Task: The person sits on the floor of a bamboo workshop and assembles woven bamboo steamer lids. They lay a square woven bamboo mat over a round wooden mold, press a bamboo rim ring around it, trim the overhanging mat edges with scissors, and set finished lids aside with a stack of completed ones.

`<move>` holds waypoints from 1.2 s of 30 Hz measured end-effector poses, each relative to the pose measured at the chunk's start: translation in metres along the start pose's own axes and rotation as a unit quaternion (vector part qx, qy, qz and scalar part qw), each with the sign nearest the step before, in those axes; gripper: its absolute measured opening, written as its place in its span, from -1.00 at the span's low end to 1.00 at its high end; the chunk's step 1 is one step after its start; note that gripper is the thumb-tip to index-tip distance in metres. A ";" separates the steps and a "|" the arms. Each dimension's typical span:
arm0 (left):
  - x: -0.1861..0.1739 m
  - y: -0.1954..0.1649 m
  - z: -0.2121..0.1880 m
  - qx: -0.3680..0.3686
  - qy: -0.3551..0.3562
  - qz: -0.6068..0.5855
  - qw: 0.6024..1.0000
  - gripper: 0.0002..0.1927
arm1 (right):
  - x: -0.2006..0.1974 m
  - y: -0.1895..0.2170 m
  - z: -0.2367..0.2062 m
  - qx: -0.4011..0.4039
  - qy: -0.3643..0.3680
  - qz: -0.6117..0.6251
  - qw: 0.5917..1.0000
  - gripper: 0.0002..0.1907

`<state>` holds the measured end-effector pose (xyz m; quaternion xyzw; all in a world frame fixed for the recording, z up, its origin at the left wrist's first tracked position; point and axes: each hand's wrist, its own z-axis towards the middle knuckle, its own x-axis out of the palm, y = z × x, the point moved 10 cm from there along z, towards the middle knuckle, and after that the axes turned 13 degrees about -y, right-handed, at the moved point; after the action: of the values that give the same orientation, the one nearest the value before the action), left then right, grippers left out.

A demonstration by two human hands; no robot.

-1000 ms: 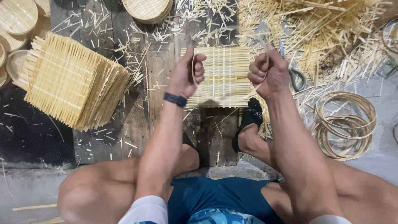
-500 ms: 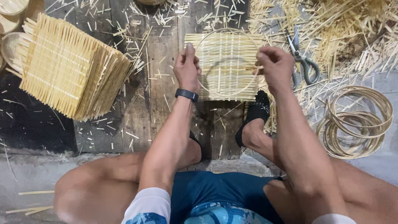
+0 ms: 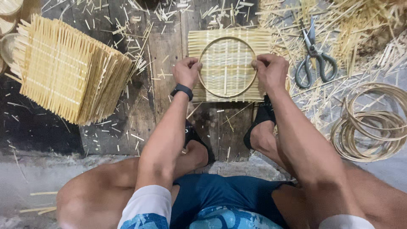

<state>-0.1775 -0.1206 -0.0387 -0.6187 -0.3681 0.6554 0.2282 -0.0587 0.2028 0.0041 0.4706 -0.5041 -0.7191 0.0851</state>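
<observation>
A square woven bamboo mat lies flat on dark wooden boards in front of me. On top of it rests a round bamboo hoop. My left hand pinches the hoop's left side and my right hand pinches its right side, pressing it onto the mat. A black band sits on my left wrist.
A thick stack of woven mats lies at the left. Grey scissors lie right of the mat among bamboo scraps. Several loose hoops are piled at the right. Finished round pieces show at the far left edge. My feet rest below the mat.
The mat, earlier held up between both hands, now lies flat with a hoop placed on it. Both hands have moved onto the hoop's sides.
</observation>
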 end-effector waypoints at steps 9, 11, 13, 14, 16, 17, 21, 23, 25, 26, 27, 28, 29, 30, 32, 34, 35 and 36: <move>0.001 0.001 0.007 -0.019 0.049 -0.030 0.998 -0.81 | 0.005 -0.004 0.000 -0.025 -0.010 -0.019 0.999 -0.82; -0.001 0.000 0.006 -0.037 0.053 -0.032 0.997 -0.81 | 0.003 -0.004 0.000 -0.019 -0.009 -0.018 1.000 -0.81; -0.004 -0.003 0.007 -0.041 0.049 -0.027 0.998 -0.79 | 0.002 0.002 0.000 -0.027 -0.003 -0.025 0.999 -0.82; -0.004 -0.005 0.007 -0.039 0.050 -0.039 0.997 -0.79 | 0.002 0.005 0.000 -0.030 0.003 -0.025 0.999 -0.84; -0.003 -0.010 0.009 -0.031 0.051 -0.065 0.996 -0.80 | 0.000 0.014 0.001 -0.039 0.009 -0.024 0.999 -0.87; -0.001 -0.008 0.009 -0.046 0.060 -0.070 0.995 -0.79 | -0.001 0.014 0.001 -0.021 0.015 -0.019 0.999 -0.87; 0.006 0.004 0.009 -0.093 0.093 -0.090 0.987 -0.76 | -0.004 0.022 0.005 -0.003 0.025 -0.010 1.000 -0.86; 0.009 0.011 0.010 -0.103 0.107 -0.102 0.984 -0.75 | -0.001 0.019 0.007 0.020 0.040 -0.005 0.999 -0.86; 0.013 0.019 0.009 -0.104 0.125 -0.103 0.981 -0.75 | 0.007 0.001 0.007 0.098 0.070 0.012 0.993 -0.85; 0.012 0.018 0.011 -0.084 0.116 -0.106 0.984 -0.74 | 0.009 -0.002 0.008 0.100 0.078 0.016 0.992 -0.84; 0.011 0.016 0.012 -0.062 0.109 -0.108 0.986 -0.73 | 0.011 -0.005 0.010 0.103 0.084 0.021 0.991 -0.83; 0.010 0.013 0.012 -0.039 0.102 -0.110 0.988 -0.72 | 0.011 -0.007 0.012 0.106 0.089 0.027 0.990 -0.83; 0.014 0.020 0.011 -0.074 0.119 -0.121 0.983 -0.72 | 0.010 0.000 0.017 0.053 0.091 0.018 0.994 -0.82; 0.018 0.026 0.009 -0.109 0.134 -0.133 0.976 -0.72 | 0.008 0.007 0.021 0.000 0.093 0.009 0.996 -0.82; 0.021 0.027 0.008 -0.163 0.168 -0.140 0.962 -0.73 | 0.008 0.017 0.026 -0.026 0.120 -0.008 0.992 -0.80; 0.022 0.018 0.006 -0.203 0.208 -0.128 0.948 -0.72 | 0.013 0.022 0.024 0.035 0.169 -0.027 0.985 -0.78; 0.017 0.008 0.012 -0.147 0.212 -0.022 0.966 -0.71 | 0.013 0.035 0.022 0.000 0.170 -0.092 0.981 -0.69; 0.015 -0.004 0.022 -0.089 0.212 0.083 0.970 -0.70 | 0.016 0.050 0.016 -0.037 0.172 -0.158 0.972 -0.59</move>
<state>-0.2019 -0.1113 -0.0463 -0.7897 -0.3159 0.4903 0.1900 -0.0971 0.1792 0.0355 0.6574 -0.3745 -0.6498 0.0736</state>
